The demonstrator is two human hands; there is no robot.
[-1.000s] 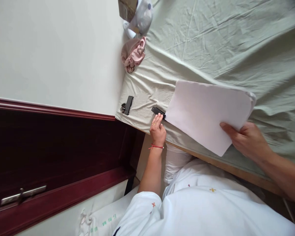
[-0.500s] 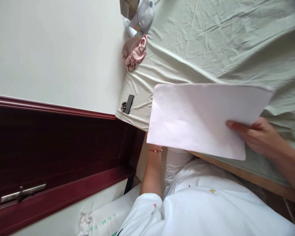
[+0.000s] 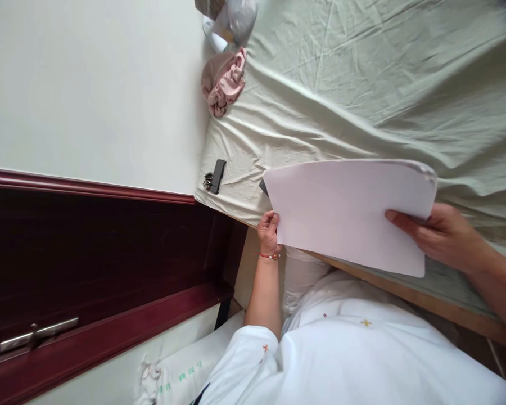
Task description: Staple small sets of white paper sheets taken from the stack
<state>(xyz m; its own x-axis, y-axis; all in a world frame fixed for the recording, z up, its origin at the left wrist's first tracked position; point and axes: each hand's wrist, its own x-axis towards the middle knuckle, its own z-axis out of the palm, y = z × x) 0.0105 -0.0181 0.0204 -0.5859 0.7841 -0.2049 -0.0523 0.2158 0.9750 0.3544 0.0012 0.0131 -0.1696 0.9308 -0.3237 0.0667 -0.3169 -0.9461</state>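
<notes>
One stack of white paper (image 3: 346,214) is the whole story, and you have it by its right end. Your right hand (image 3: 444,239) comes in from the right along the bed's near edge, thumb pressed flat on the top sheet and the fingers (image 3: 421,232) curled underneath, closed firmly on the sheets. Nothing else is in that hand. Your left hand is out of shot, so I can't say anything about it.

The stack hangs just above the green sheet of the bed (image 3: 362,73), with its long axis running along the near edge. It stretches away from your fingers to the left, and the top edge curls slightly at your end.

At that far left end, a co-worker's hand (image 3: 270,229) with a red bracelet (image 3: 269,256) meets the paper's lower left corner. Its fingers are bunched against the edge, though I can't tell whether they actually grip it. The arm rises from a white sleeve (image 3: 253,354) below the bed's edge. So each end has a hand: yours on the right, the other on the left.

Just behind the stack's left edge, a small dark object (image 3: 263,187) peeks out on the sheet. Further left, near the bed's corner, lies a black key fob (image 3: 217,176), well apart from the paper. A pink cloth (image 3: 223,84) sits bunched against the wall.
</notes>
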